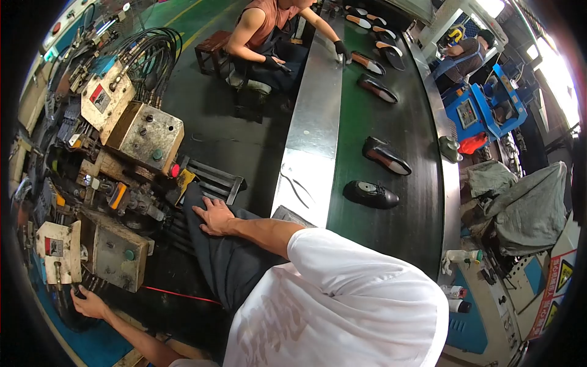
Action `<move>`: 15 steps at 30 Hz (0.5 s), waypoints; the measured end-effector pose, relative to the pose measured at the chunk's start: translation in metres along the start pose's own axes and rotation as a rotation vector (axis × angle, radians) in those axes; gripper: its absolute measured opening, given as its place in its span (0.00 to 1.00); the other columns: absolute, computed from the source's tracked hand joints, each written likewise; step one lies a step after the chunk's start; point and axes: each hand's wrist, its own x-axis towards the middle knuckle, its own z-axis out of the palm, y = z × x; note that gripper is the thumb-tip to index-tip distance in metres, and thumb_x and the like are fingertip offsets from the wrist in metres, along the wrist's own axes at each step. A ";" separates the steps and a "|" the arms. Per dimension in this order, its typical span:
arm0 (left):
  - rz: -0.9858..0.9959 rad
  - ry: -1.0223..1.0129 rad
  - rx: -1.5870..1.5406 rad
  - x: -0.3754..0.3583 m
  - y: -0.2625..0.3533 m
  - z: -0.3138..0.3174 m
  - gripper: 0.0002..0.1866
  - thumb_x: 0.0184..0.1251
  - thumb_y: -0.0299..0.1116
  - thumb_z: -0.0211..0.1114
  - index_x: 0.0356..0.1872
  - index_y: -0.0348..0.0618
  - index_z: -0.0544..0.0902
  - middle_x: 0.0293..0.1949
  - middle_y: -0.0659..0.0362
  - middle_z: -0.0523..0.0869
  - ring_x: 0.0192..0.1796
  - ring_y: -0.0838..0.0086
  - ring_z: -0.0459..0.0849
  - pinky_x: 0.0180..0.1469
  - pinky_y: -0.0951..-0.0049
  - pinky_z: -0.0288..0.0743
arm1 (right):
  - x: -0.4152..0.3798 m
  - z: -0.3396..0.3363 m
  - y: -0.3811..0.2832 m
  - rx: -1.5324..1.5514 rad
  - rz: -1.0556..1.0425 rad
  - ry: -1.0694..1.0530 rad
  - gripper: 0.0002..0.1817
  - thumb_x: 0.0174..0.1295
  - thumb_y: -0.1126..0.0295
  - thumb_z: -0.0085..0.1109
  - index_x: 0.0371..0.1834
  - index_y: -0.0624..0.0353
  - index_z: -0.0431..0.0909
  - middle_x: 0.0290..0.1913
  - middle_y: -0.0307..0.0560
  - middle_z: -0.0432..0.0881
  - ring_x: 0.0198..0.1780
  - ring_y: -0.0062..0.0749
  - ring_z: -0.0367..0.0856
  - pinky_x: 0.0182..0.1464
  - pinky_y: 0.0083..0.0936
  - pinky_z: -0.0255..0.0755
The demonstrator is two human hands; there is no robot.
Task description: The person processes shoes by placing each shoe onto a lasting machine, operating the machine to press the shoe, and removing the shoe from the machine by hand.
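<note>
My right hand lies on my knee over the dark trousers, fingers spread, with nothing in it. At lower left, my left hand is curled at a small dark part of the machine, just under a white panel. Its grip is partly hidden, and I cannot make out what part it is. Beside that hand stands a worn metal control box with a green button. Farther up is a second control box with a red button at its corner.
To my right a green conveyor belt carries several shoes, the nearest a black lace-up shoe. Pincers lie on its metal ledge. A seated co-worker in dark gloves reaches to the belt. Another person stands by blue machinery.
</note>
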 end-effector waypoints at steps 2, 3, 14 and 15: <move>0.039 0.004 -0.016 0.002 -0.007 0.007 0.25 0.80 0.56 0.70 0.70 0.60 0.86 0.66 0.49 0.87 0.68 0.49 0.84 0.66 0.45 0.78 | -0.002 0.001 0.001 0.002 -0.002 0.011 0.41 0.71 0.51 0.67 0.87 0.45 0.66 0.83 0.72 0.62 0.76 0.73 0.71 0.78 0.59 0.66; 0.042 0.000 -0.019 0.002 -0.006 0.007 0.25 0.80 0.56 0.70 0.70 0.60 0.86 0.66 0.49 0.87 0.68 0.49 0.84 0.66 0.45 0.78 | -0.003 0.001 0.000 0.003 -0.007 0.023 0.41 0.71 0.52 0.67 0.87 0.45 0.67 0.83 0.72 0.63 0.76 0.73 0.71 0.77 0.58 0.66; 0.103 0.023 0.005 0.005 0.011 -0.011 0.22 0.77 0.50 0.73 0.64 0.52 0.89 0.62 0.51 0.91 0.65 0.50 0.86 0.66 0.48 0.79 | -0.001 0.012 0.007 0.017 0.013 0.063 0.41 0.68 0.52 0.69 0.85 0.44 0.70 0.82 0.72 0.65 0.75 0.72 0.71 0.78 0.58 0.67; 0.158 0.019 -0.028 0.007 0.008 -0.011 0.21 0.76 0.45 0.74 0.63 0.47 0.90 0.60 0.49 0.92 0.63 0.48 0.88 0.66 0.48 0.79 | -0.003 0.001 0.005 0.049 0.037 0.004 0.41 0.69 0.50 0.69 0.85 0.46 0.69 0.83 0.73 0.65 0.80 0.72 0.67 0.82 0.58 0.64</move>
